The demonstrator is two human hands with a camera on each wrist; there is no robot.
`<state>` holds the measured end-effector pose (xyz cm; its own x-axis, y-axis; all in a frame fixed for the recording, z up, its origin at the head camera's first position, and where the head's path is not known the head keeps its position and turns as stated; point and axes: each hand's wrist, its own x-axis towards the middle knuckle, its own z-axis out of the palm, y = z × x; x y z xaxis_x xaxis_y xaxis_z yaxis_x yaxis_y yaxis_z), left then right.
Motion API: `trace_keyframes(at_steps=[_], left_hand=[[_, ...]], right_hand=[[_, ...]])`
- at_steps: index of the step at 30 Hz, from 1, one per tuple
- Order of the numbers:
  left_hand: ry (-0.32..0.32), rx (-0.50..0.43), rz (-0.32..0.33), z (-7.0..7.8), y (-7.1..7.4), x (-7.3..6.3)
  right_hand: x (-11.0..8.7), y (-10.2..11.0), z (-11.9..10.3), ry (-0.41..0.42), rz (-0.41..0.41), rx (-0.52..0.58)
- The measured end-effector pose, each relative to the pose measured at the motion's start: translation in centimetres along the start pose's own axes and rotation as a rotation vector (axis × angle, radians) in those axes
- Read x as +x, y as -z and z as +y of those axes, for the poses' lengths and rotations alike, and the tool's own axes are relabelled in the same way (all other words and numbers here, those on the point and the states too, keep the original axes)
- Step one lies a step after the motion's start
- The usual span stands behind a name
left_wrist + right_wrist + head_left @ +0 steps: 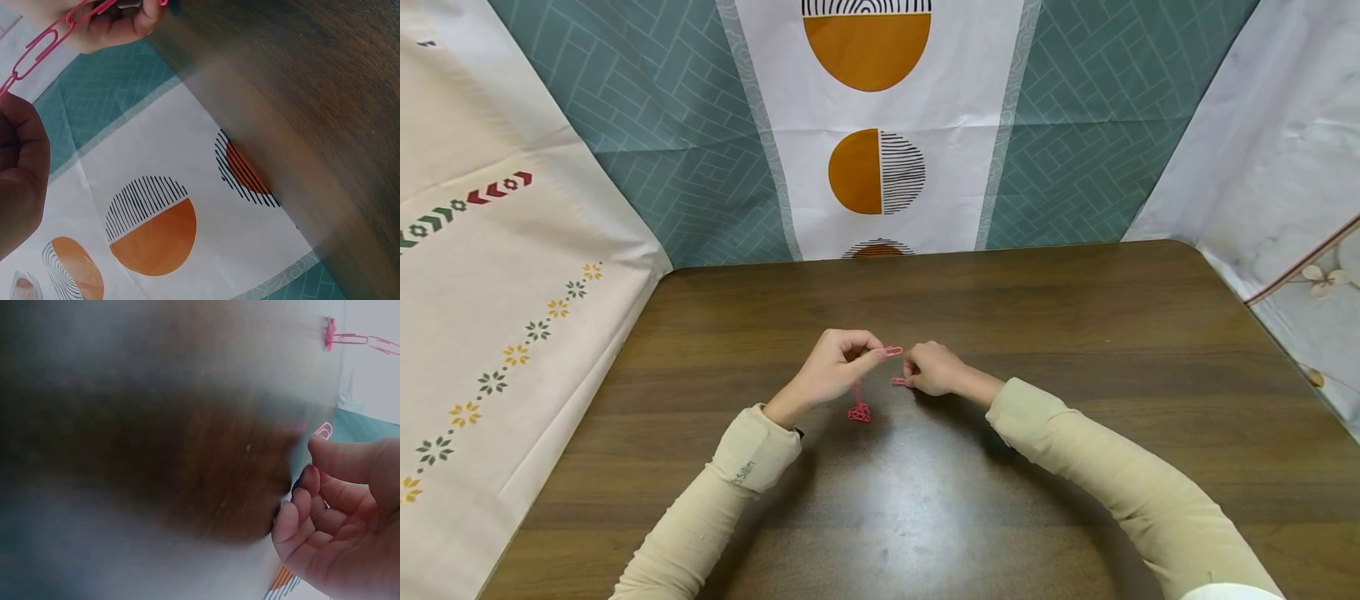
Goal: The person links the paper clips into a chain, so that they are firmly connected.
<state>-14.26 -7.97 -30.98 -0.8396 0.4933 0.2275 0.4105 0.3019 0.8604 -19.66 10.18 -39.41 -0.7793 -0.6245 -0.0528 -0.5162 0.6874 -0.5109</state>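
My left hand (835, 367) pinches a pink paper clip (892, 351) between thumb and fingertips, its looped end pointing right. From this hand a chain of linked pink paper clips (39, 55) hangs down, its lower part bunched into a small heap (859, 412) at the table. Just to the right and slightly lower, my right hand (934, 368) holds another pink paper clip (898, 382), which sticks out leftward from the fingertips. The right wrist view shows this clip (324, 430) past the thumb tip, with the other fingers curled. A short gap separates the two hands.
Both forearms reach over a dark brown wooden table (1037, 317). Behind its far edge hangs a patterned cloth (955, 83) with orange and striped circles. A pale embroidered cloth (490, 275) hangs on the left, and a whitish cloth (1285, 125) on the right.
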Motion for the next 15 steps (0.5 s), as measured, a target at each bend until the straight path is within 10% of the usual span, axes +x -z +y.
trace_keyframes(at_steps=[11,15], left_hand=[[-0.001,-0.014,-0.006,-3.4,-0.5,0.6],[0.002,-0.006,-0.012,-1.6,-0.5,0.5]], right_hand=[[-2.2,1.5,-0.1,0.052,0.035,0.124],[-2.9,2.3,0.0,0.09,0.075,0.163]])
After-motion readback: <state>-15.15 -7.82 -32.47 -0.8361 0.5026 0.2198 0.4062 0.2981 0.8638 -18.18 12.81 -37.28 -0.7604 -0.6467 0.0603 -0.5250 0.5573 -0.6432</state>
